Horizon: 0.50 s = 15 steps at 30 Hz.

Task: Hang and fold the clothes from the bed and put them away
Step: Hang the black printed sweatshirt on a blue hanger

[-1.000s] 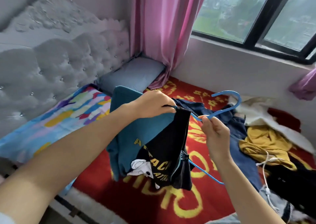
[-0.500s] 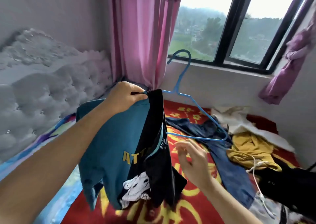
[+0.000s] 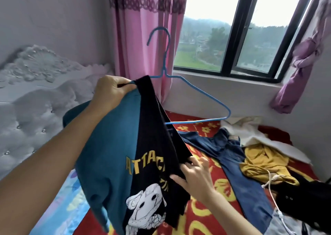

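Observation:
A teal and black T-shirt with yellow letters and a white print hangs half on a blue wire hanger, whose hook points up in front of the pink curtain. My left hand grips the shirt's top edge together with the hanger's left shoulder. My right hand pinches the black side of the shirt lower down, fingers partly spread. The hanger's right shoulder and bottom bar stick out bare to the right.
On the red and yellow bedspread lie blue jeans, a yellow garment, a white garment, dark clothes and a white cable. A grey tufted headboard stands left; the window is ahead.
The hanger has been lifted upright, hook upward, with the shirt raised. My right hand left the hanger's wire and dropped to take hold of the shirt's black side.

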### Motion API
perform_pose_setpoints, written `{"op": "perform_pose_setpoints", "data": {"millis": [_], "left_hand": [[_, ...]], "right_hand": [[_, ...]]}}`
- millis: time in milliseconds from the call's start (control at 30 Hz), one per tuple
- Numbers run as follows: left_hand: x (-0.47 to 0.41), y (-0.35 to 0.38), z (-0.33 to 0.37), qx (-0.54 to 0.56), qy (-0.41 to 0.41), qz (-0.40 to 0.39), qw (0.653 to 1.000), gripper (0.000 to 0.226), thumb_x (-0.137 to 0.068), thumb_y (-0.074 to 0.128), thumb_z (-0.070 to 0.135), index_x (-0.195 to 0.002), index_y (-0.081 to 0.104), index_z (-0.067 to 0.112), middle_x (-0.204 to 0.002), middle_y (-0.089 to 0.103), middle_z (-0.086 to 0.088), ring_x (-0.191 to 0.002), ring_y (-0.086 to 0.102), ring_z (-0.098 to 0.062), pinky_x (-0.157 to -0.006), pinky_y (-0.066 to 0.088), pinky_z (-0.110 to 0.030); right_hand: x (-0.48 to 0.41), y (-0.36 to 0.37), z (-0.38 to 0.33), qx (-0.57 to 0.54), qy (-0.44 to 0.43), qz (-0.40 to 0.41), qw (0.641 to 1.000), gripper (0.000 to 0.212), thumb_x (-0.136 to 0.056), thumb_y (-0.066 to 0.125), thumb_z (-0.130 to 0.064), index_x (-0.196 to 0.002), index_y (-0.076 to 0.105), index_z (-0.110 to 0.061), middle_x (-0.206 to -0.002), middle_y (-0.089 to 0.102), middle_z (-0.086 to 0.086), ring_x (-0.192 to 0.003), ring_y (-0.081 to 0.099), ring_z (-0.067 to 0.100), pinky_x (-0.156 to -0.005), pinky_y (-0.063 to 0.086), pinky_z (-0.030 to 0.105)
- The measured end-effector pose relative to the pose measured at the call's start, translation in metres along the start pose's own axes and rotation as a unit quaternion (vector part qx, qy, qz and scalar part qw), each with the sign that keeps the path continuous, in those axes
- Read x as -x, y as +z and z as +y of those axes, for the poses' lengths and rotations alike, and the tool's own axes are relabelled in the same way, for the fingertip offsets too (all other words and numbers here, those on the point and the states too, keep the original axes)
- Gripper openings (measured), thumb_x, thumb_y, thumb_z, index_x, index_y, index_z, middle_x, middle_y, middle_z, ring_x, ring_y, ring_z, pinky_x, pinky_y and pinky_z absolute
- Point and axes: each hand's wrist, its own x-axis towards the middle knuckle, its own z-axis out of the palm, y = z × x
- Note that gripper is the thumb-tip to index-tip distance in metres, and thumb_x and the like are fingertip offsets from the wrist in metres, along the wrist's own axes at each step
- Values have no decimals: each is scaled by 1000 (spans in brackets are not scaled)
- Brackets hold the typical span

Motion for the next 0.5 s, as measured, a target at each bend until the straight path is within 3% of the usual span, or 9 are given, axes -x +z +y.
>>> {"op": "perform_pose_setpoints", "data": {"millis": [100,167,200,267,400,500], "left_hand": [[1,-18,-22,-3,-25,-20,999,20,-83,68,9,-101,71,3,-86,64,11,-62,51,25,-66,36,4],[10,-25,-31,18,-23,-76,997,20,-81,68,4,-88,73,23,-69,64,30,-63,54,21,-67,37,3],[16,-26,-34,30,-18,-93,995,39,-81,68,2,-79,71,40,-62,61,35,-63,54,20,-67,37,3],[21,-26,-35,71,-19,-101,992,61,-80,67,0,-60,64,58,-63,61,36,-64,55,18,-67,37,2],[19,-28,-40,119,-34,-76,989,67,-82,65,-1,-60,62,62,-65,62,35,-67,55,20,-68,38,3],[21,-32,-44,123,-39,-78,989,69,-82,64,-2,-56,61,62,-64,60,39,-68,55,23,-69,38,4]], "right_hand": [[3,-36,63,-146,-19,54,988,50,-89,44,-59,-63,61,-20,-68,63,-13,-76,56,3,-73,37,25],[-8,-73,102,-270,25,46,962,23,-80,62,-44,-68,55,-25,-66,57,-24,-62,49,-8,-59,36,11],[-14,-87,115,-274,36,39,960,15,-74,65,-35,-71,53,-27,-66,54,-27,-60,46,-11,-57,33,6],[-24,-104,129,-228,33,25,973,15,-67,69,-21,-67,54,-20,-62,53,-18,-60,45,-4,-58,33,8],[-29,-117,135,-136,2,22,990,32,-71,59,-31,-55,53,-4,-63,59,-2,-65,48,6,-71,37,18],[-34,-134,132,-136,-14,38,990,32,-69,57,-31,-55,57,-3,-70,58,-8,-79,50,-12,-81,31,5]]}}
